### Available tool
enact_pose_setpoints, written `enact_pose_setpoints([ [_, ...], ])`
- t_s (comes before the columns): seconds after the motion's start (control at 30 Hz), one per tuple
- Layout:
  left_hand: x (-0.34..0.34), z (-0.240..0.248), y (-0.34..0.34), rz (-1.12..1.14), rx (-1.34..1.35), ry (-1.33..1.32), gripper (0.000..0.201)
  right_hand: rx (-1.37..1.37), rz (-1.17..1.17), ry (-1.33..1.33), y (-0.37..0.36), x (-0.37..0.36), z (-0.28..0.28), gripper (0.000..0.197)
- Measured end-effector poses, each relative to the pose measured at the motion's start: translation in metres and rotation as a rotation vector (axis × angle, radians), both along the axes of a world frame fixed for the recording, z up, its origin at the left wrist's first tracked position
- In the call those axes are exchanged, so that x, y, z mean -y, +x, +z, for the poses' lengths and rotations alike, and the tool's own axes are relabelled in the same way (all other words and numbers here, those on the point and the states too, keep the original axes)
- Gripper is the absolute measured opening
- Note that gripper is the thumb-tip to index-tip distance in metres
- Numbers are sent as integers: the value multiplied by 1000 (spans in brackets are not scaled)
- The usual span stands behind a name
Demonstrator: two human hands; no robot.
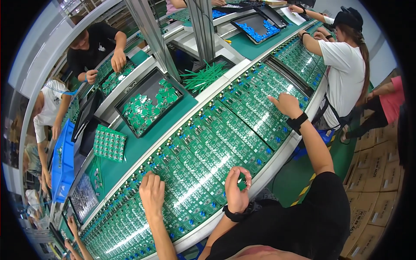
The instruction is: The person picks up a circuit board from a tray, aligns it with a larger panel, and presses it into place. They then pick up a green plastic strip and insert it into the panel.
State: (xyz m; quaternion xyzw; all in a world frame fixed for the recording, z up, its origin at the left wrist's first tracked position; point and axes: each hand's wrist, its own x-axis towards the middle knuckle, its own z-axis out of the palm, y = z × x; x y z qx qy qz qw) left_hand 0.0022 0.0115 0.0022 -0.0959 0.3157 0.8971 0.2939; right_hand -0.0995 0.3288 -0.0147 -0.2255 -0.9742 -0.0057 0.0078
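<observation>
My left hand, a black band at its wrist, hovers over the near side of a long row of green circuit boards. Its thumb and fingers curl together into a ring; anything small pinched in them cannot be made out. Farther right, my right hand, also black-banded, is above the boards toward their far side. Its thumb stands apart from the other fingers, and nothing shows in it. Small blue parts line the boards' near edge, and dark and gold upright components their far edge.
Another person's bare-wristed hand works over the boards at left. Beyond the line are a black tray of small green boards, a board panel, green strips and metal posts. A white-shirted co-worker stands at right.
</observation>
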Motion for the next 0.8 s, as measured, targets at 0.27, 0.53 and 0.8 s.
enact_pose_setpoints([
  [0.27,2,1,-5,92,156,224,22,253,-53,-123,1,-9,29,68],
  [0.53,0,3,-18,153,136,257,46,-287,817,-582,51,128,76,30],
  [0.8,-3,12,-12,95,144,117,50,-300,806,-633,77,185,51,18],
])
